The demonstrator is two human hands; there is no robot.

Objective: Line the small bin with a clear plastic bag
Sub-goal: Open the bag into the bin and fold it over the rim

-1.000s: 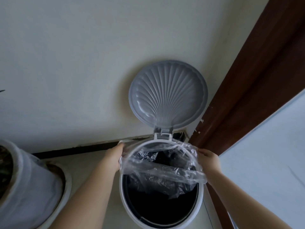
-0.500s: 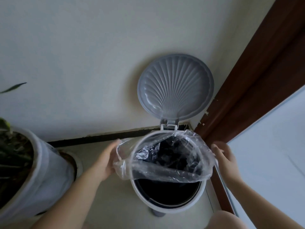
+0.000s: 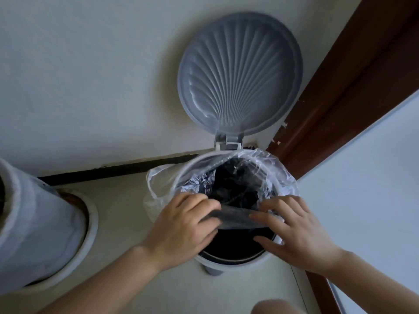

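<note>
A small round white bin [image 3: 235, 262] with a dark inside stands on the floor, its grey shell-ribbed lid [image 3: 240, 73] tipped up against the wall. A clear plastic bag [image 3: 278, 175] hangs in the bin, its mouth folded over the far and right rim, with a loose handle loop [image 3: 154, 177] outside on the left. My left hand [image 3: 181, 225] and my right hand [image 3: 294, 230] are over the near half of the opening, both pinching the bag's near edge [image 3: 235, 217], which is stretched between them above the rim.
A large white plant pot [image 3: 34, 225] on a saucer stands close on the left. The cream wall and its dark skirting gap [image 3: 113, 171] lie right behind the bin. A brown door frame [image 3: 340, 94] and a pale door [image 3: 374, 177] close in on the right. A knee [image 3: 278, 307] shows at the bottom.
Both hands came in from the bin's left and right sides to its near side and took the bag's near edge. The view moved closer over the bin.
</note>
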